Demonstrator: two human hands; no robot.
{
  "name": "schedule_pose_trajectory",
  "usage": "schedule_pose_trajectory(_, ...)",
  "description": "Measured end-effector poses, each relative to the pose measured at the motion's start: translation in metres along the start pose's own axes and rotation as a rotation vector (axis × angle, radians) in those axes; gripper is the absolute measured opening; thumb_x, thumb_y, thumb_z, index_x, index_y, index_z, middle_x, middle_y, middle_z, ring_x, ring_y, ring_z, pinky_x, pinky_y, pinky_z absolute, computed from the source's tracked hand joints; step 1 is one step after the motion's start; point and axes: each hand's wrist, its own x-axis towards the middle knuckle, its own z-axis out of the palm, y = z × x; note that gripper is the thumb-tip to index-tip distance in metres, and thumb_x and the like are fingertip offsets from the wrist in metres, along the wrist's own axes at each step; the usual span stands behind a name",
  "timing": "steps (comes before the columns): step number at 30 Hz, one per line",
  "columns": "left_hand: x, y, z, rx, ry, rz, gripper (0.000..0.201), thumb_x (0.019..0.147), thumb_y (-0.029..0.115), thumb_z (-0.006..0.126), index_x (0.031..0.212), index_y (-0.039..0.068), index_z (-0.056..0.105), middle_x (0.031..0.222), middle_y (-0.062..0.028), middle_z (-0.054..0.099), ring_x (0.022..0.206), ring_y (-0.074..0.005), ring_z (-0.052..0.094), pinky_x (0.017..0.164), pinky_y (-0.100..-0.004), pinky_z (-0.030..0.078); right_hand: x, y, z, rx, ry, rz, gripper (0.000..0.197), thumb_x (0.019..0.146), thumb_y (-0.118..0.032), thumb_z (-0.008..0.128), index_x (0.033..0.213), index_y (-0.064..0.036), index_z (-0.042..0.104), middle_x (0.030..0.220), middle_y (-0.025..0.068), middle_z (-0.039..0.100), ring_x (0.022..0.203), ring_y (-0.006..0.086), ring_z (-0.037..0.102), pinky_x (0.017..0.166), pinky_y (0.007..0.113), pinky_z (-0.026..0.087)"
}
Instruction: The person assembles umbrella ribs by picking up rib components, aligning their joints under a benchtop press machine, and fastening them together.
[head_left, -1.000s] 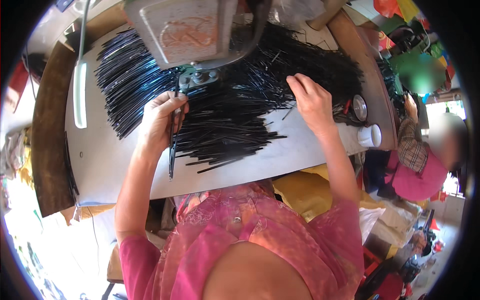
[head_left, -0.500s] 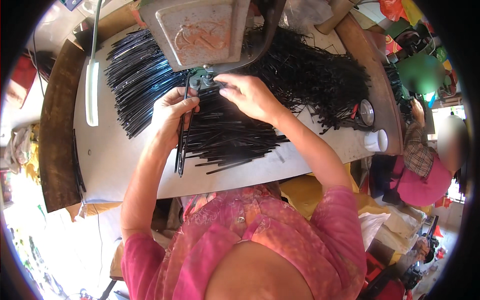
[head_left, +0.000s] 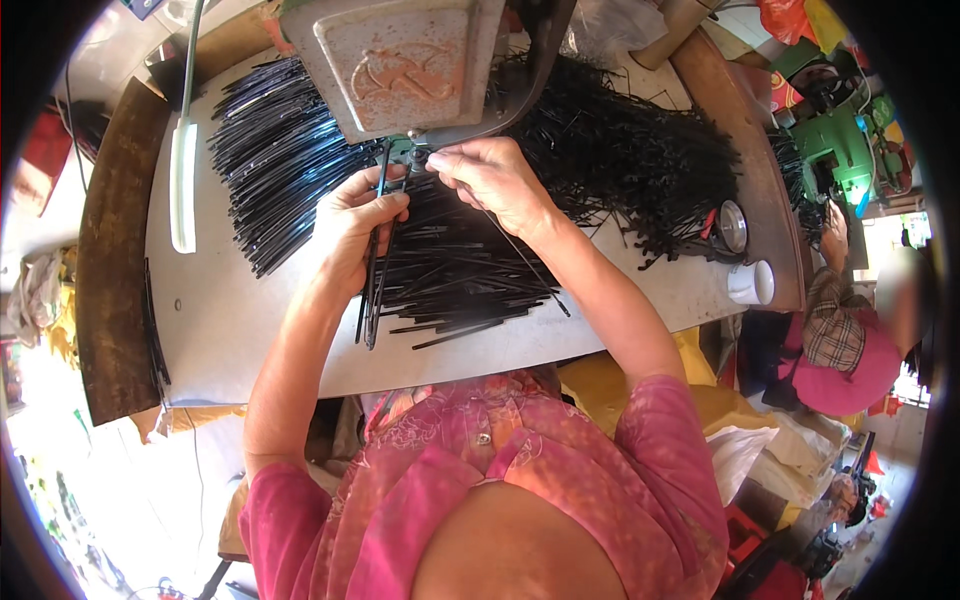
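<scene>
Just under the head of a grey press machine (head_left: 405, 70), both my hands meet at its small metal working point (head_left: 418, 158). My left hand (head_left: 358, 225) is closed round a few thin black rods (head_left: 374, 290), which hang down toward the table's near edge. Fingers pinched, my right hand (head_left: 500, 185) is at the right of the working point. From it a single thin black rod (head_left: 530, 265) slants down to the right; its upper end is hidden by the fingers. Below the hands lies a pile of loose black rods (head_left: 460, 270).
More black rods (head_left: 280, 160) lie in rows at the left, and a tangled heap of black jointed rods (head_left: 630, 150) at the right. A white cup (head_left: 750, 283) and a round metal tin (head_left: 733, 226) stand near the right edge. A lit lamp tube (head_left: 184, 190) hangs left. Another person (head_left: 840, 340) works at a green machine.
My right hand has closed from outstretched fingers into a pinch, and a thin rod now trails from it. My left hand has shifted slightly right with its rods.
</scene>
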Motion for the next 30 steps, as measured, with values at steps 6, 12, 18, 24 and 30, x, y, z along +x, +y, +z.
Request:
schedule_pose_trajectory(6, -0.0006, -0.0011, 0.0013, 0.032, 0.010, 0.009, 0.028, 0.074, 0.002, 0.062, 0.101, 0.006, 0.058, 0.065, -0.0013, 0.056, 0.044, -0.0015, 0.040, 0.038, -0.0144, 0.028, 0.0007, -0.0004, 0.0021, 0.028, -0.022, 0.025, 0.019, 0.082, -0.015, 0.057, 0.084, 0.0039, 0.060, 0.063, -0.0023, 0.050, 0.050, 0.0014, 0.041, 0.041, 0.013, 0.030)
schedule_pose_trajectory(12, 0.0010, -0.0017, 0.0032, 0.019, 0.021, 0.015, 0.027, 0.074, 0.002, 0.061, 0.101, 0.006, 0.058, 0.065, -0.0014, 0.056, 0.044, -0.0016, 0.041, 0.037, -0.0147, 0.028, 0.0022, 0.0023, 0.0040, 0.025, -0.018, 0.015, 0.018, 0.082, -0.015, 0.057, 0.082, 0.0028, 0.060, 0.063, -0.0027, 0.050, 0.051, 0.0008, 0.041, 0.041, 0.013, 0.030)
schedule_pose_trajectory(18, 0.0006, -0.0014, 0.0045, 0.033, 0.029, 0.027, 0.028, 0.074, 0.001, 0.061, 0.101, 0.006, 0.058, 0.065, -0.0013, 0.055, 0.044, -0.0018, 0.041, 0.038, -0.0147, 0.028, 0.0006, 0.0013, 0.0055, 0.031, 0.001, -0.005, 0.017, 0.082, -0.014, 0.057, 0.081, 0.0026, 0.060, 0.062, -0.0028, 0.050, 0.051, 0.0008, 0.041, 0.042, 0.013, 0.030)
schedule_pose_trajectory(24, 0.0015, -0.0022, 0.0042, 0.050, 0.032, 0.019, 0.028, 0.073, 0.002, 0.061, 0.101, 0.006, 0.058, 0.065, -0.0007, 0.055, 0.045, -0.0017, 0.041, 0.038, -0.0149, 0.028, 0.0037, 0.0043, 0.0053, 0.014, 0.016, 0.000, 0.016, 0.081, -0.013, 0.057, 0.081, 0.0025, 0.060, 0.062, -0.0024, 0.050, 0.049, 0.0010, 0.041, 0.040, 0.013, 0.030)
schedule_pose_trajectory(30, 0.0018, -0.0026, 0.0046, 0.050, 0.030, 0.024, 0.028, 0.073, 0.002, 0.061, 0.101, 0.007, 0.058, 0.064, -0.0005, 0.055, 0.045, -0.0017, 0.040, 0.038, -0.0150, 0.028, 0.0023, 0.0015, 0.0078, 0.033, 0.033, 0.020, 0.018, 0.081, -0.015, 0.058, 0.081, 0.0035, 0.060, 0.062, -0.0015, 0.050, 0.048, 0.0013, 0.041, 0.039, 0.014, 0.029)
